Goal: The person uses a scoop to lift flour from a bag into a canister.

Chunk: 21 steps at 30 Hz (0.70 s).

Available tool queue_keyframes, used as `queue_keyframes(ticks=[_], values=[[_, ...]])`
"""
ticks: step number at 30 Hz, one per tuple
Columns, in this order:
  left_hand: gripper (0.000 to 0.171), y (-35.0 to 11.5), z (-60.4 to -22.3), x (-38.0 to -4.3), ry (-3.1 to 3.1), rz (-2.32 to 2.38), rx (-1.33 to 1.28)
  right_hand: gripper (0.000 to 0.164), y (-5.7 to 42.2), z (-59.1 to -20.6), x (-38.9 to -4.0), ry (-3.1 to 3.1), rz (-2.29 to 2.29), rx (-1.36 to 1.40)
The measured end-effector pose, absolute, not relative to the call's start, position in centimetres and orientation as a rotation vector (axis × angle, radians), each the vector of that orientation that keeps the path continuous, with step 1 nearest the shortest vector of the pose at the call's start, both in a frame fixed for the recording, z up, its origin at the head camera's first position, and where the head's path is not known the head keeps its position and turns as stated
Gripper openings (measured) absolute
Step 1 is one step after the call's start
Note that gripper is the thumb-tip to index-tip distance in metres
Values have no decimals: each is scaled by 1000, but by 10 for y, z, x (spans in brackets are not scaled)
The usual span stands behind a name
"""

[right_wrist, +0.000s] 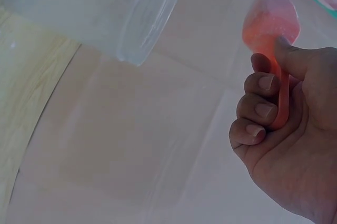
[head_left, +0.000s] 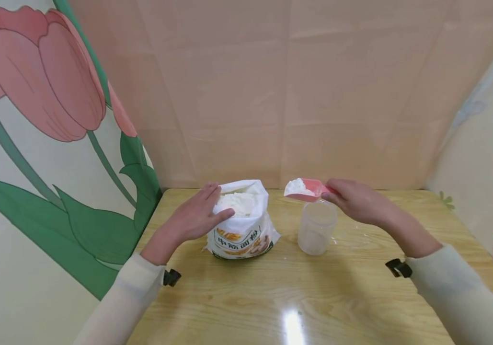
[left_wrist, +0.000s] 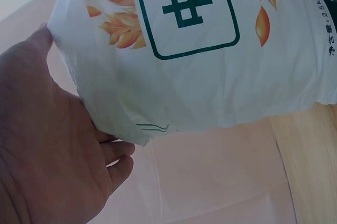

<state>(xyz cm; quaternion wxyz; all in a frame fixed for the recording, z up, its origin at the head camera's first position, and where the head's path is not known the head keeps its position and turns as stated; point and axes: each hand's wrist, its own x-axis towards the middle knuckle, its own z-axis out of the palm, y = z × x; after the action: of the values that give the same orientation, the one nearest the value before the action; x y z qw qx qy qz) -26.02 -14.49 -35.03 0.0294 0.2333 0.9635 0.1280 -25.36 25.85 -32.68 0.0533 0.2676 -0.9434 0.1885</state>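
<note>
My right hand [head_left: 357, 200] grips the handle of a pink scoop [right_wrist: 271, 16], its fingers curled round it. White flour [head_left: 297, 186] is heaped in the scoop, which is held above a clear plastic jar [head_left: 316, 232]. That jar stands upright on the table with its mouth uncovered. My left hand [head_left: 199, 213] rests at the left rim of a white flour bag [head_left: 244, 235], thumb at the front edge and fingers stretched along the side. The bag stands upright with its top wide, showing flour [head_left: 239, 203] inside. In the left wrist view, the bag partly hides the fingers.
A wooden table [head_left: 246, 306] carries the bag and the jar. Small white specks lie around the jar. A pinkish sheet [head_left: 289, 96] hangs behind the table. Flower-patterned walls stand at the left and right.
</note>
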Motion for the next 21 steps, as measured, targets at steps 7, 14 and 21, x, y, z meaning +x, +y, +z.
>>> queue_keyframes(ticks=[7, 14, 21], values=[[98, -145, -353, -261, 2984, 399, 725, 14, 276, -336, -250, -2867, 538, 787], [97, -145, -351, -259, 2991, 402, 732, 19, 291, -342, -245, -2901, 508, 753], [97, -145, -351, -259, 2996, 396, 733, 17, 302, -347, -241, -2968, 463, 724]])
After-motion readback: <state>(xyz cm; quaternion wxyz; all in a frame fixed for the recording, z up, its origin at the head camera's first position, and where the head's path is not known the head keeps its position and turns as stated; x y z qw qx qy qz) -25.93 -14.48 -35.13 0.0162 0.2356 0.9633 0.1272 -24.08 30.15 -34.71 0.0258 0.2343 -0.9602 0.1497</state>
